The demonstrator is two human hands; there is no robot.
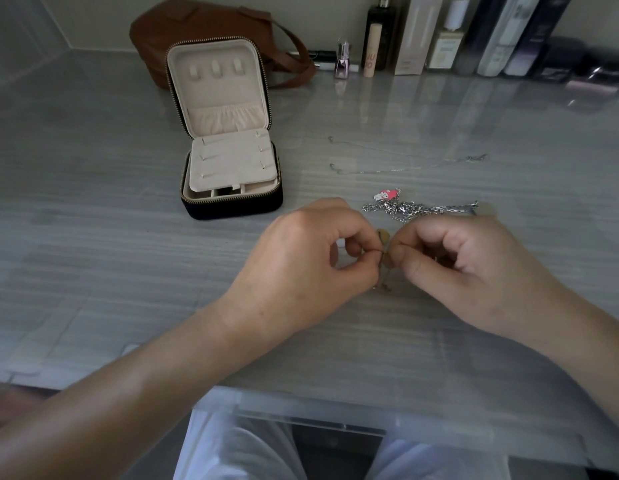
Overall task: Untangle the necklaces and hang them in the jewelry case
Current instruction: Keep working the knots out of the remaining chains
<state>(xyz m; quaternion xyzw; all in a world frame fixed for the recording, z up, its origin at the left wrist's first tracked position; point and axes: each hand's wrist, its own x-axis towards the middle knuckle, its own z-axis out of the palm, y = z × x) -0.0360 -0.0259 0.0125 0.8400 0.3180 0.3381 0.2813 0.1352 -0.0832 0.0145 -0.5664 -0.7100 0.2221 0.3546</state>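
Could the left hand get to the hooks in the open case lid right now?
Probably yes for the path: the jewelry case stands open facing the person, hooks bare, nothing between. But the left hand is busy, pinching a thin necklace with the right hand.

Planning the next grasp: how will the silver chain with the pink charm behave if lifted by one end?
Probably floppy: the chain lies in a loose bunched heap. Its loops overlap, so it may snag and lift as a clump. The pink charm would likely dangle.
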